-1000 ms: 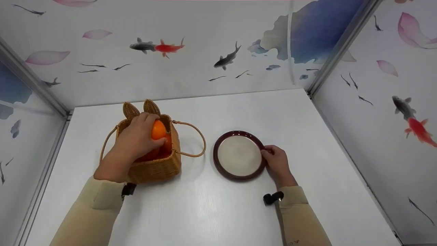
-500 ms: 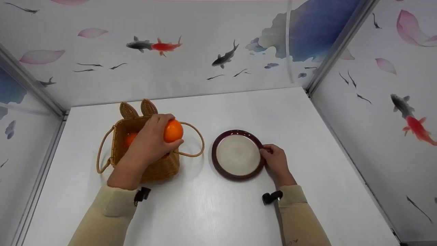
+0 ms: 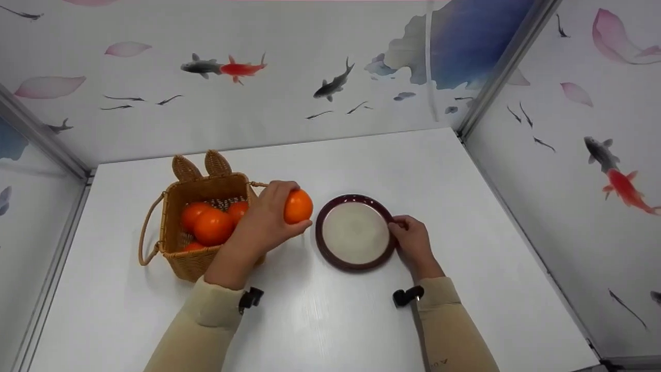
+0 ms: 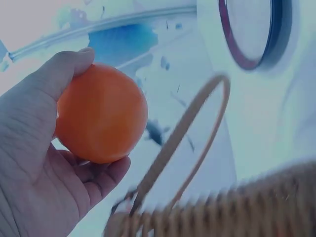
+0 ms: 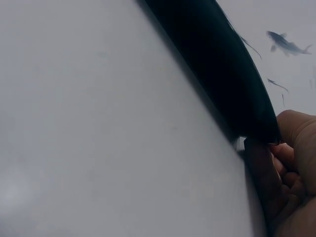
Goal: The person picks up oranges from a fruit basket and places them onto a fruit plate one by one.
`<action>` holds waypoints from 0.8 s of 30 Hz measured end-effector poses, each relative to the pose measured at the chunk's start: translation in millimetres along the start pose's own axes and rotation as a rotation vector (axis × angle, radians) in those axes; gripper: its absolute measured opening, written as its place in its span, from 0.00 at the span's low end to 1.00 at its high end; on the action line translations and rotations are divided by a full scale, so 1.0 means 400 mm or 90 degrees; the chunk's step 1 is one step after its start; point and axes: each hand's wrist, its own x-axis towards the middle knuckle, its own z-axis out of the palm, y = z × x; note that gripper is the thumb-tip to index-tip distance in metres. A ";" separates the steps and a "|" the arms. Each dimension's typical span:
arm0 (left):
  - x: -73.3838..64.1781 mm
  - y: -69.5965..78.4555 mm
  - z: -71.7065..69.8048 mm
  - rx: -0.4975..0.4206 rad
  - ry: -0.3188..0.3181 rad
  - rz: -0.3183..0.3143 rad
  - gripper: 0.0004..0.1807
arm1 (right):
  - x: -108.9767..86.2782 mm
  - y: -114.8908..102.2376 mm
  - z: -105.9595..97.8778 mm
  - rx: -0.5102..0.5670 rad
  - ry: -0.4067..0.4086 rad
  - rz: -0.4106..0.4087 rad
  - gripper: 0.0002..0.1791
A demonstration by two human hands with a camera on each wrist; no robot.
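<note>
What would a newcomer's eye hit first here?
Probably the round orange fruit gripped by the left hand, near the middle of the head view. Next, left of it, the wicker basket with two ear shapes on its far side and other fruits inside. To the right, the maroon-rimmed plate, its right edge pinched by the right hand.

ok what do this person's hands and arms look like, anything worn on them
The left hand and right hand are both bare. The left sleeve and right sleeve are plain beige with wide cuffs. A small black device sits at the left wrist, another black device at the right.
</note>
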 end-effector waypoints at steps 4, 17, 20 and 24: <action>0.016 0.011 0.052 -0.035 -0.018 0.003 0.38 | 0.001 0.000 0.000 -0.003 0.006 -0.008 0.14; 0.064 0.011 0.218 -0.082 -0.084 -0.016 0.39 | -0.004 -0.002 0.005 0.094 -0.002 0.027 0.13; 0.074 0.014 0.248 -0.078 -0.085 0.002 0.40 | -0.003 -0.002 0.005 0.109 -0.003 0.027 0.12; 0.090 0.013 0.289 -0.057 -0.082 0.038 0.38 | -0.004 0.002 0.004 0.100 -0.002 0.015 0.12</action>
